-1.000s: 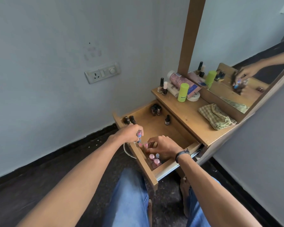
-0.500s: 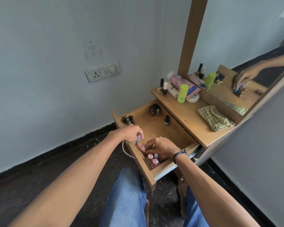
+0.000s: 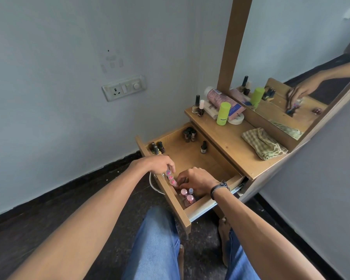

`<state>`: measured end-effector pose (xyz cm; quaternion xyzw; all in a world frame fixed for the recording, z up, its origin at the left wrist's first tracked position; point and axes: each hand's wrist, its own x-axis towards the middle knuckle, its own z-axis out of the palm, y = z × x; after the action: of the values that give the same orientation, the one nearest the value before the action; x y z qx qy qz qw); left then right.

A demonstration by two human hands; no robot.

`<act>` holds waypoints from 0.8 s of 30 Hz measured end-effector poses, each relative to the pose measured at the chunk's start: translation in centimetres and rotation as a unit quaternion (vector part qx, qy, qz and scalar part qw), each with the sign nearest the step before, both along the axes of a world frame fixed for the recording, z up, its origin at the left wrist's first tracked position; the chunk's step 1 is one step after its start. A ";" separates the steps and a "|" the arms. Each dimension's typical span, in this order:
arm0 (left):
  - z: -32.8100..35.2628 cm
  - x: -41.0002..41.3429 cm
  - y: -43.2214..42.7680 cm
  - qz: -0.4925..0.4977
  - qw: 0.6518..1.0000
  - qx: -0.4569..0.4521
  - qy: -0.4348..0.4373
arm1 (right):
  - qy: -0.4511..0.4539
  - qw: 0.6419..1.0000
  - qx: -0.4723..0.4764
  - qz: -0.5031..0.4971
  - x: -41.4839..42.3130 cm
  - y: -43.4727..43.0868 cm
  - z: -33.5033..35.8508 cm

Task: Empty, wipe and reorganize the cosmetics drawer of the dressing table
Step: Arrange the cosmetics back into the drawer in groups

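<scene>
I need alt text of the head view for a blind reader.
The left hand pinches a small bottle at the open drawer; the right hand reaches among pink-capped bottles. A checked cloth lies on the dressing table.

Lighting's soft and even, shadows are faint, can't really tell where it's coming from. The pale wall (image 3: 69,77) is evenly lit, the floor (image 3: 28,229) goes pretty dark, and the inside of the drawer (image 3: 190,158) sits in mild shade. Wide-angle lens curves the skirting (image 3: 79,182) and stretches the forearms (image 3: 93,219) toward the bottom corners. Part of the mirror (image 3: 291,37) reflection is motion-smeared.
</scene>
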<state>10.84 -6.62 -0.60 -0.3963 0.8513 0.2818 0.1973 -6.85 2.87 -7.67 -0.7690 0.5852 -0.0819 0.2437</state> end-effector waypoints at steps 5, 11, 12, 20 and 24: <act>0.2 0.1 0.1 0.012 1.000 0.004 0.007 | -0.018 1.000 0.024 -0.001 0.0 -0.4 0.0; 0.4 0.3 0.1 0.018 1.000 -0.006 0.011 | -0.034 0.999 0.036 -0.010 0.6 -0.8 -0.5; 0.4 0.4 0.1 0.017 1.000 -0.005 0.011 | -0.031 0.999 0.035 -0.010 0.8 -0.9 -0.5; 1.4 0.3 0.1 0.003 1.000 0.020 0.002 | -0.040 0.998 0.041 -0.020 0.7 -0.8 -0.8; 1.0 0.6 -0.1 -0.013 1.000 0.023 -0.005 | -0.067 0.996 0.053 -0.037 0.4 -0.7 -1.0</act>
<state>11.49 -6.68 0.44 -0.3820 0.8486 0.2967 0.2142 -6.45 2.20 -8.66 -0.7258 0.5990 -0.1110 0.3194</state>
